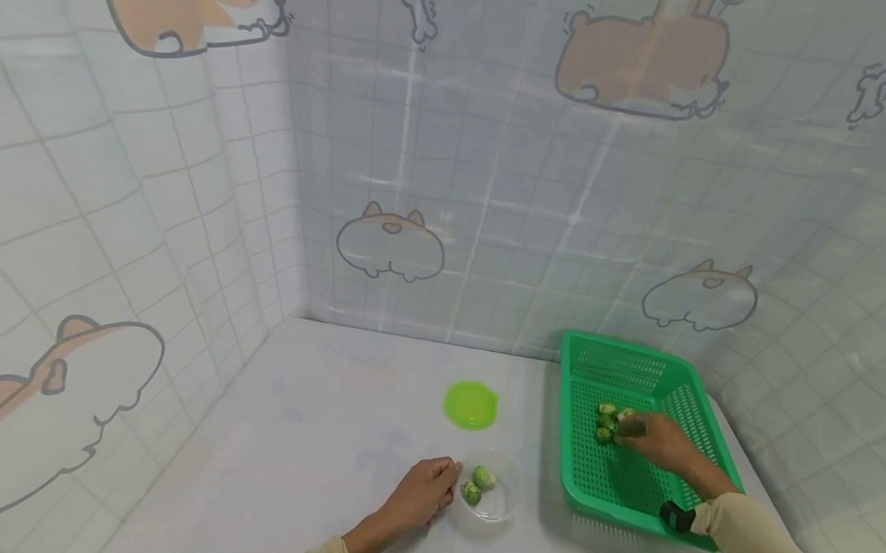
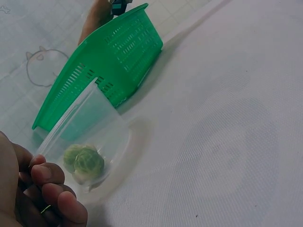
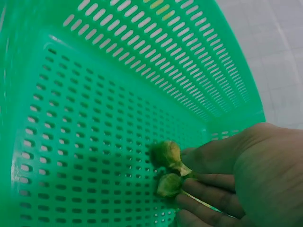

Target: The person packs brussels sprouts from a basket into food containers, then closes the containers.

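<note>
A clear plastic tub [image 1: 504, 485] stands on the table with two Brussels sprouts [image 1: 484, 477] inside it. My left hand [image 1: 424, 492] pinches the tub's rim at its left side; in the left wrist view the thumb and fingertips [image 2: 47, 174] meet at that edge. To the right, my right hand [image 1: 658, 441] reaches into a green plastic basket [image 1: 571, 447], where several Brussels sprouts [image 1: 606, 409] lie in a small cluster. In the right wrist view its loosely extended fingers are beside the sprouts [image 3: 169, 184]; part of the cluster is hidden behind the hand.
A bright green round lid [image 1: 470, 405] lies on the white-covered table [image 1: 317, 436] behind the tub. Tile-patterned sheets [image 1: 491, 188] with cartoon dogs rise along the back and sides. The basket stands close to the back and right sheets.
</note>
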`<state>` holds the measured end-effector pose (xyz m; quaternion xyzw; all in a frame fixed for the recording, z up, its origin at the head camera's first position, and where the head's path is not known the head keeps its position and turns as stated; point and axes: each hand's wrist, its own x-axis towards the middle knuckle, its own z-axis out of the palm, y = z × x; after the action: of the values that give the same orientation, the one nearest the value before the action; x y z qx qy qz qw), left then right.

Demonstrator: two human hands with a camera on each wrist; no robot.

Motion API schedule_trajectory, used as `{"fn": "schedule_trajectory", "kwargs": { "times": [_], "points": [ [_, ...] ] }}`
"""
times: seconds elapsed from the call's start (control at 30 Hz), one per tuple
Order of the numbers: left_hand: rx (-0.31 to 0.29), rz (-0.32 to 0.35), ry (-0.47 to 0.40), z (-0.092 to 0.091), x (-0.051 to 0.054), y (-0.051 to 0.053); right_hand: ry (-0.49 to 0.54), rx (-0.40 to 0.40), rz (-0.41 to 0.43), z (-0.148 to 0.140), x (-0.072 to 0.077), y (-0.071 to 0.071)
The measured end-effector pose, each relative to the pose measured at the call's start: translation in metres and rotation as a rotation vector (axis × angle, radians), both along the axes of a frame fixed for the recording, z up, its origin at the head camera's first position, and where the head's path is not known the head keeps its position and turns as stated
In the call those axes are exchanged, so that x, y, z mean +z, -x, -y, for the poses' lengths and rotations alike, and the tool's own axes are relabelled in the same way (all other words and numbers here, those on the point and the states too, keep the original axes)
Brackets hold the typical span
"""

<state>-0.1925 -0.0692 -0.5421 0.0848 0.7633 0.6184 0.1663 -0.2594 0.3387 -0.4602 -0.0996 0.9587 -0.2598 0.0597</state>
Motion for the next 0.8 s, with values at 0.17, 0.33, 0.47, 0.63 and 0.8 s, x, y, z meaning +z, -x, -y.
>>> {"fn": "schedule_trajectory", "kwargs": {
  "times": [0.17,0.33,0.47,0.63,0.8],
  "points": [
    [-0.003,0.001,0.004,0.001,0.000,0.000,-0.020,-0.006,0.037,-0.003,-0.004,0.005],
    [0.000,0.000,0.011,0.002,0.000,0.000,-0.045,0.007,0.023,-0.004,-0.005,0.012],
    [-0.003,-0.002,0.011,0.001,-0.002,0.001,-0.057,0.055,-0.014,-0.005,-0.006,0.014],
    [0.001,-0.009,0.011,-0.001,-0.001,0.002,-0.091,0.094,-0.045,-0.004,-0.007,0.018],
    [0.001,-0.006,0.009,-0.002,-0.001,0.002,-0.105,0.078,-0.039,-0.006,-0.013,0.024]
  ]
}}
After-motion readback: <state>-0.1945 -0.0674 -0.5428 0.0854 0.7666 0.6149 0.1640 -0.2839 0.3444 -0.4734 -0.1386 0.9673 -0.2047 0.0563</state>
